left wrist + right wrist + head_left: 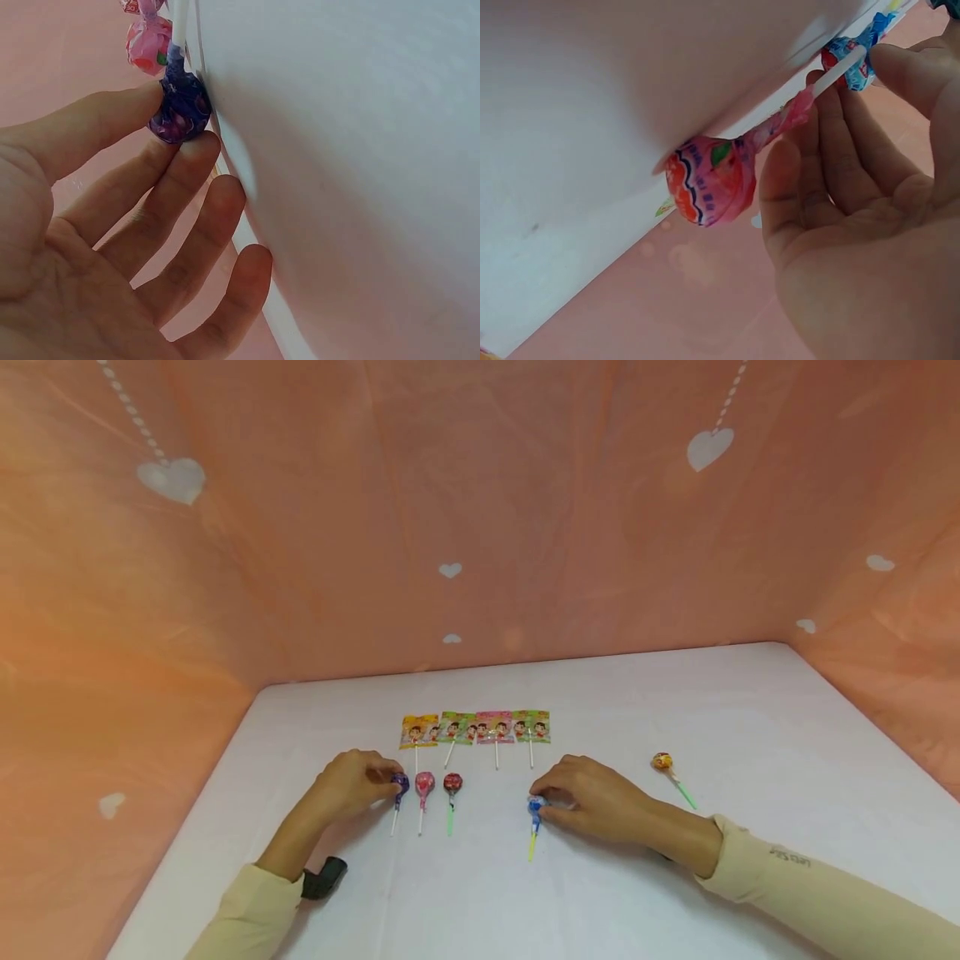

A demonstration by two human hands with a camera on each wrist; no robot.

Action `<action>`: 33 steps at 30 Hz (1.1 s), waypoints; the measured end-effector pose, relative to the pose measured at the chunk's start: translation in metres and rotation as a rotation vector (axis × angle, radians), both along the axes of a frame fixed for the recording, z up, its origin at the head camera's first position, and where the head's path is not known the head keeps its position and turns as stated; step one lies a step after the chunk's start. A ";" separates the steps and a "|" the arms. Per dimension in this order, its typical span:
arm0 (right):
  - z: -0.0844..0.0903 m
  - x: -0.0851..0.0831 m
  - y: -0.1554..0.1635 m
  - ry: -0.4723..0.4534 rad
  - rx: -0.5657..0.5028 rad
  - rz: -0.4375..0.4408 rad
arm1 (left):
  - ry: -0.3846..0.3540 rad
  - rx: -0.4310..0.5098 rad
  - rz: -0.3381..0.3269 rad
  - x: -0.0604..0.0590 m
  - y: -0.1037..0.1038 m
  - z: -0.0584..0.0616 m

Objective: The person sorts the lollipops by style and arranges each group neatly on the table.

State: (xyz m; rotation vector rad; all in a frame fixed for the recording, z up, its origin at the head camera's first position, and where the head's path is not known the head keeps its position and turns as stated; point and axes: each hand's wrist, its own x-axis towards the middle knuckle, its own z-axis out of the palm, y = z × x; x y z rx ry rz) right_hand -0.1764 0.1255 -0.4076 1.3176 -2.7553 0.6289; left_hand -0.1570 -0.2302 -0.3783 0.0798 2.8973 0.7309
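My left hand (358, 787) pinches the wrapped head of a purple lollipop (182, 112) between thumb and fingertips, its white stick toward me on the white table. Right beside it lie a pink lollipop (424, 783) and a dark red lollipop (452, 783) with a green stick. Further right, my right hand (592, 795) pinches a blue lollipop (536, 804) with a yellow stick. Another pink lollipop (712, 180) with a white stick shows by the lower fingers in the right wrist view; the hand hides it from the head view. I cannot tell whether those fingers hold it.
Behind the round lollipops, several lollipops in flat packets (495, 727) form a row, sticks toward me. An orange-yellow lollipop (663, 762) with a green stick lies apart on the right of the white table (465, 902). Orange cloth (510, 527) with white hearts surrounds the back and sides.
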 end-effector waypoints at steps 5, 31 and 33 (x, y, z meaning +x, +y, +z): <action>-0.001 0.002 -0.002 -0.004 -0.007 0.006 | 0.002 0.003 -0.010 0.000 -0.001 0.000; 0.000 0.002 -0.004 -0.047 0.030 0.019 | 0.009 0.005 -0.012 -0.001 -0.002 -0.001; 0.000 0.002 -0.005 -0.043 0.036 0.026 | 0.008 0.006 -0.013 -0.001 -0.001 -0.001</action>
